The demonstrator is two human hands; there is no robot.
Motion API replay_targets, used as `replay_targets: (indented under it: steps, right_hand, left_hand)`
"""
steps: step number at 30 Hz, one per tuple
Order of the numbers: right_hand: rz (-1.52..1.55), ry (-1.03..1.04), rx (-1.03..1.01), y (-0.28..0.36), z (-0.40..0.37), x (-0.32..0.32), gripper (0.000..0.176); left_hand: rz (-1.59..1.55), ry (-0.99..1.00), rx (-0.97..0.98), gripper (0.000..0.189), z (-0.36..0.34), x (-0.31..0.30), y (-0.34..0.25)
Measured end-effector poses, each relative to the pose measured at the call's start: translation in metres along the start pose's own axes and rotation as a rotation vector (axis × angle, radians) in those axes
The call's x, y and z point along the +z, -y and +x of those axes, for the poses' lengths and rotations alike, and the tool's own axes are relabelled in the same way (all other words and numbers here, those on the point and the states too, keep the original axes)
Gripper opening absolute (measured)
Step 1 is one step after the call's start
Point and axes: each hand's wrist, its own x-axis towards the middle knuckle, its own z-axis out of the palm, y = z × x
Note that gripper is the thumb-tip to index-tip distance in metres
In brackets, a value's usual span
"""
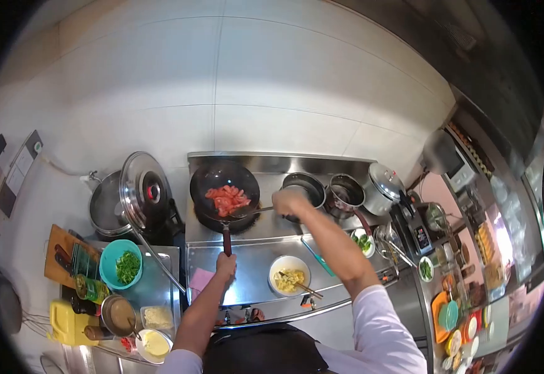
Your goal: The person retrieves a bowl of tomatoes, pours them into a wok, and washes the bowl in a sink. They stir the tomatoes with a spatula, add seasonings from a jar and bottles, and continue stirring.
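Note:
My left hand (pixel 226 265) is closed round the brown handle of a black wok (pixel 212 177) on the stove. Red tomato pieces (pixel 227 199) lie in the wok. My right hand (pixel 289 202) is closed on the handle of a metal utensil (pixel 253 212), whose far end reaches into the wok beside the tomato. A dark pot (pixel 312 183) stands partly behind my right hand. Nearer to me on the steel counter, a white bowl (pixel 274 269) holds yellow cooked egg (pixel 288 280) and a pair of chopsticks (pixel 309 290).
Left of the stove are a lidded pot (pixel 106 206), a teal bowl (pixel 111 276) of chopped greens and a yellow jug (pixel 71 321). At the right stand a saucepan (pixel 346 192), a pressure cooker (pixel 385 181) and small bowls. A pink cloth (pixel 199 282) lies by my left forearm.

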Motion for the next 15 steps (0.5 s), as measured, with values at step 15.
replay_targets:
  steps: [15]
  right_hand:
    - [-0.112, -0.121, -0.021, -0.001, 0.084, -0.008, 0.028]
  left_hand:
    - [0.127, 0.097, -0.034, 0.023, 0.010, -0.019, 0.002]
